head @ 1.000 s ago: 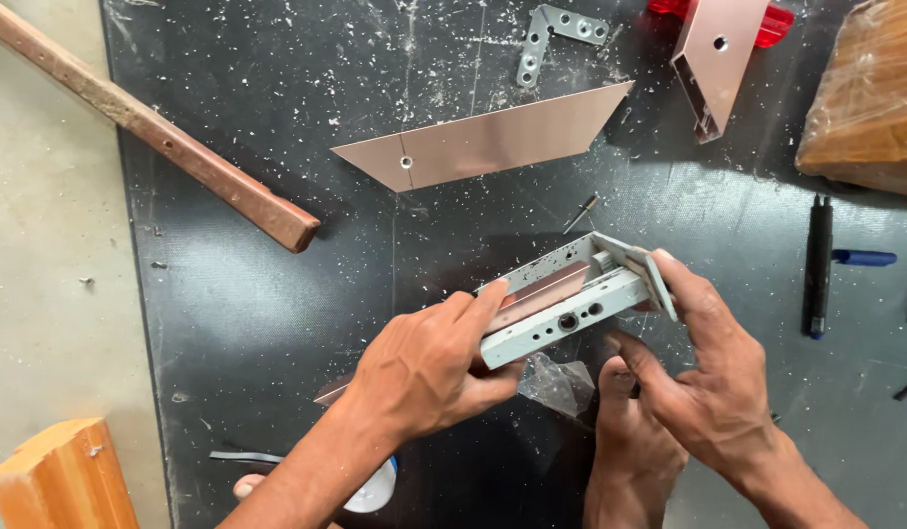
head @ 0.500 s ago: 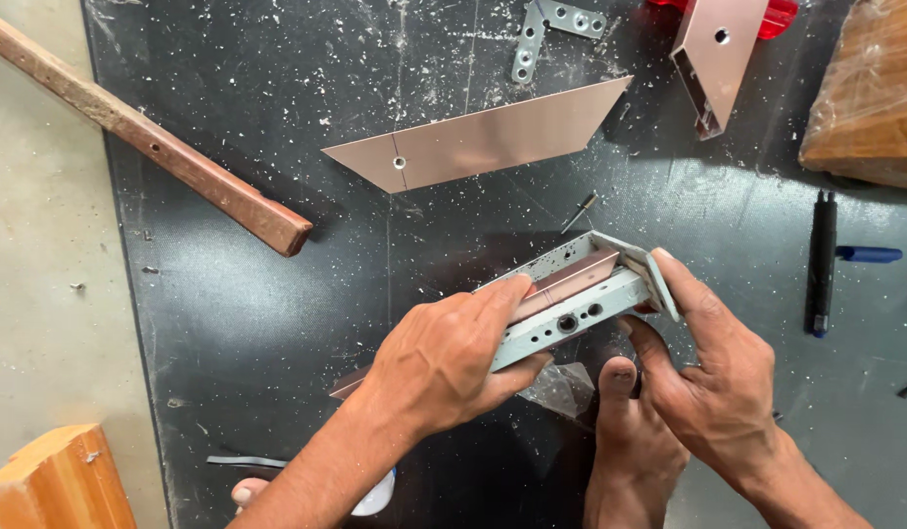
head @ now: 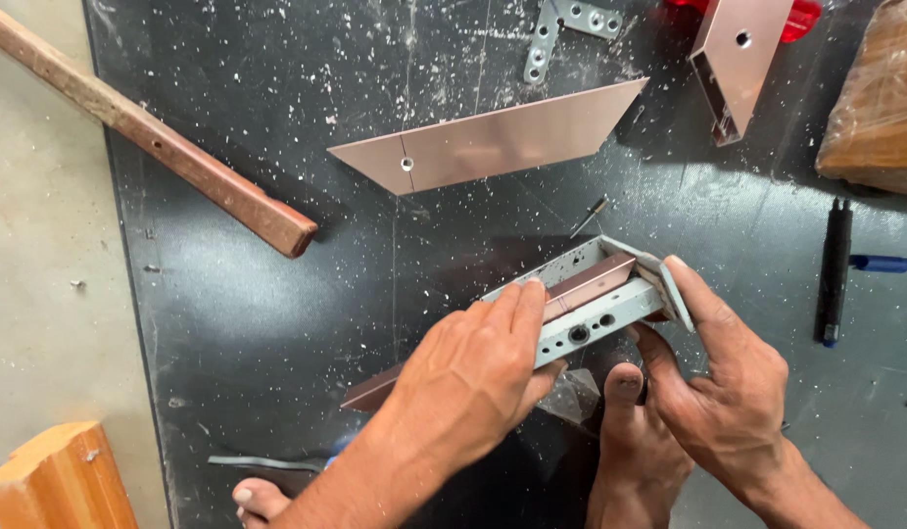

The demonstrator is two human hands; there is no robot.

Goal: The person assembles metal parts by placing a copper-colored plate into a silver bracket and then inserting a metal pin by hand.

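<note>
Grey metal bracket [head: 596, 309] held just above the dark mat [head: 277, 333], long axis rising left to right; left hand [head: 473, 377] closed over its lower end and the copper-coloured strip [head: 586, 286] inside, right hand [head: 723, 392] pinching the upper end

black speckled mat [head: 277, 323], pale concrete floor [head: 42, 274], daylight

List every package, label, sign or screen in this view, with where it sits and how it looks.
Wrapped bundle: top right corner on the black mat, brown block shape under clear plastic film, partly cut off by the frame.
No labels, signs or screens show anywhere else; the metal channel piece held by the left hand and right hand is bare.
</note>
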